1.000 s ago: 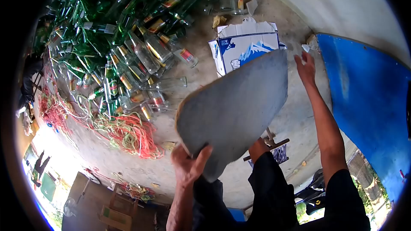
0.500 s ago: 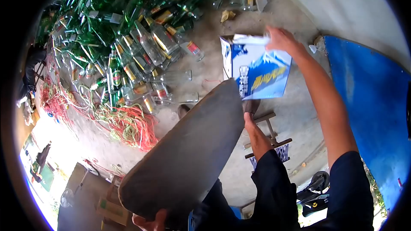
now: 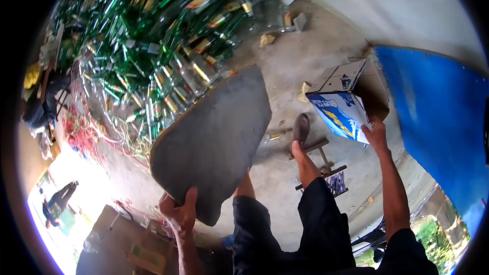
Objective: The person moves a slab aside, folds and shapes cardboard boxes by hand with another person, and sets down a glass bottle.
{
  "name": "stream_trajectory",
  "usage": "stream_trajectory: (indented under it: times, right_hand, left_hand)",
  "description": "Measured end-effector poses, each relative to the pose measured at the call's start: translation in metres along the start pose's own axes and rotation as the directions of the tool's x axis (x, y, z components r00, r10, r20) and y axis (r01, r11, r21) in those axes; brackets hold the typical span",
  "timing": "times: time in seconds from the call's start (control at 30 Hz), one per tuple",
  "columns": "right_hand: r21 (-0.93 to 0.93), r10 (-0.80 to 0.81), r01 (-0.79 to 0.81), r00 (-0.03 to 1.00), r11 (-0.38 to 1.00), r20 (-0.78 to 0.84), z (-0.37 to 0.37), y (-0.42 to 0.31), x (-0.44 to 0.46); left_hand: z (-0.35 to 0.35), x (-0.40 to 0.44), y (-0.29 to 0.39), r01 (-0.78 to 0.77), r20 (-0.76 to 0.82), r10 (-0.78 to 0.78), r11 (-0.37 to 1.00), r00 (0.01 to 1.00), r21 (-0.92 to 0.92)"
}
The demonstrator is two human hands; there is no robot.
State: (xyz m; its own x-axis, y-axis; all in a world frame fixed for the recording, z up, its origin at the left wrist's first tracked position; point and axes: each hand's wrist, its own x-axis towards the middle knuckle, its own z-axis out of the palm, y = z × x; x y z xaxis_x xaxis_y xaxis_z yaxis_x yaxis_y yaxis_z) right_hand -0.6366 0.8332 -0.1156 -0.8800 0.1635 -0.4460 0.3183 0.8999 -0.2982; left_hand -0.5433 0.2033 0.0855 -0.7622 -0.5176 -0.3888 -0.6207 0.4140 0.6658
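Note:
A flat grey board with a rounded outline is gripped at its lower left edge by my left hand, thumb on top. To the right, my right hand has its fingers closed on the near edge of a blue and white cardboard box. The box is tilted, with its open side facing right and its brown inside showing. Part of the bottle pile is hidden behind the board.
Many green and clear bottles lie piled at the upper left. Red and pale strings lie below them. A small folding stool stands by my foot. A blue panel leans at the right. A person is far left.
My right hand has taken hold of the box, which has moved right and turned. The board swung down to the left, then back up, still in my left hand.

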Motion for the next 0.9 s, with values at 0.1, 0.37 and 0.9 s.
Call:
stream_trajectory:
  times: [0.1,0.37,0.9]
  right_hand:
    - [0.112,0.09,-0.08,0.992,0.991,-0.091,-0.02,0.019,-0.03]
    - [0.315,0.156,-0.085,0.966,0.945,-0.207,-0.048,0.076,-0.139]
    - [0.643,0.472,-0.332,0.88,0.69,-0.052,-0.052,0.098,-0.216]
  left_hand:
    - [0.038,0.015,0.006,-0.087,-0.008,0.086,0.991,0.996,-0.104]
    - [0.143,0.073,0.129,-0.607,0.257,0.561,0.778,0.787,0.159]
    - [0.45,0.135,0.345,-0.968,0.708,0.675,0.038,0.207,0.246]
